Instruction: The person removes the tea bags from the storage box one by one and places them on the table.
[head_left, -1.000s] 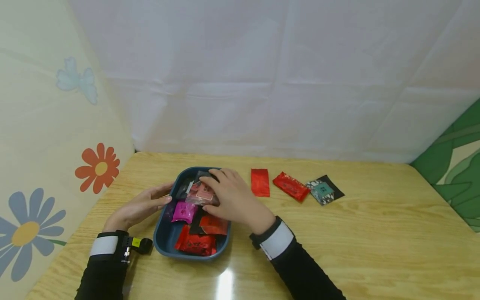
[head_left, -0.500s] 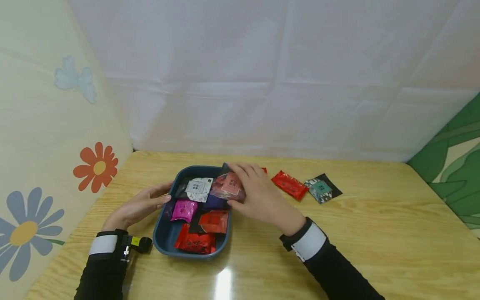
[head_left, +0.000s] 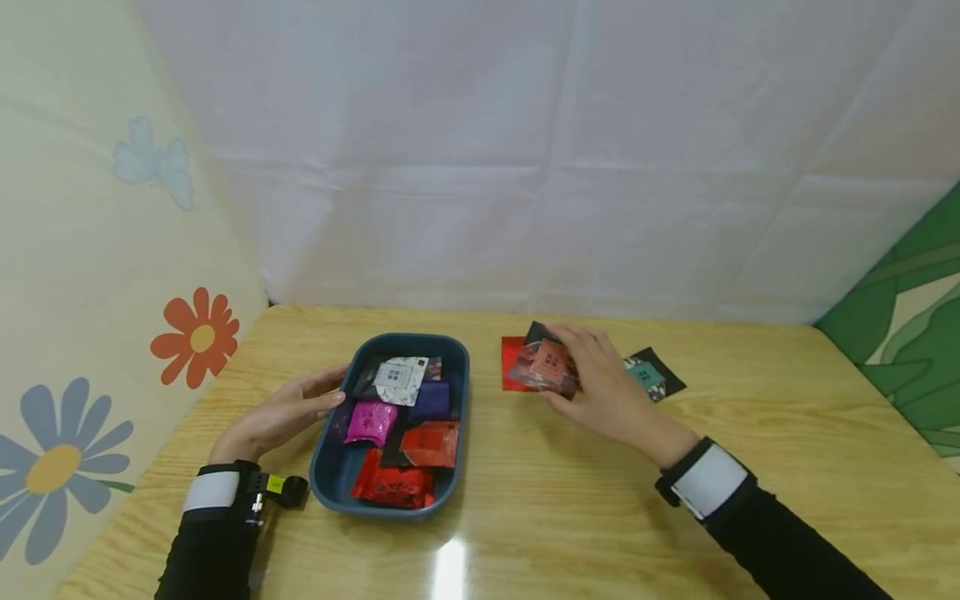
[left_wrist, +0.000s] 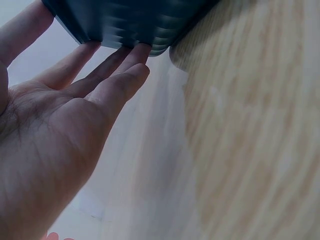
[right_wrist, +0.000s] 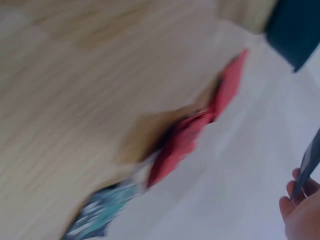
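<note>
My left hand [head_left: 281, 415] rests against the left side of a dark blue plastic bin [head_left: 327, 487]. In the left wrist view its fingers [left_wrist: 112, 62] extend straight and touch the bin's outer wall. My right hand [head_left: 606, 387] pinches a square black packet with a reddish front [head_left: 549, 361], held over the table to the bin's right. Inside the bin lie a white-and-black packet [head_left: 401, 379], a magenta packet [head_left: 372, 422], a purple one [head_left: 430, 401], an orange-and-black one [head_left: 431, 443] and a shiny red one [head_left: 393, 485].
On the wooden table [head_left: 570, 517], beyond my right hand, lie a flat red packet [head_left: 513, 371] and a black-and-teal packet [head_left: 651, 375]. Another red packet [right_wrist: 180, 145] between them shows in the right wrist view. A white cloth [head_left: 525, 208] hangs behind the table.
My right hand has lifted the reddish-black packet out of the bin and carried it right, above the row of packets. The white-and-black and purple packets now show. My left hand has stayed put.
</note>
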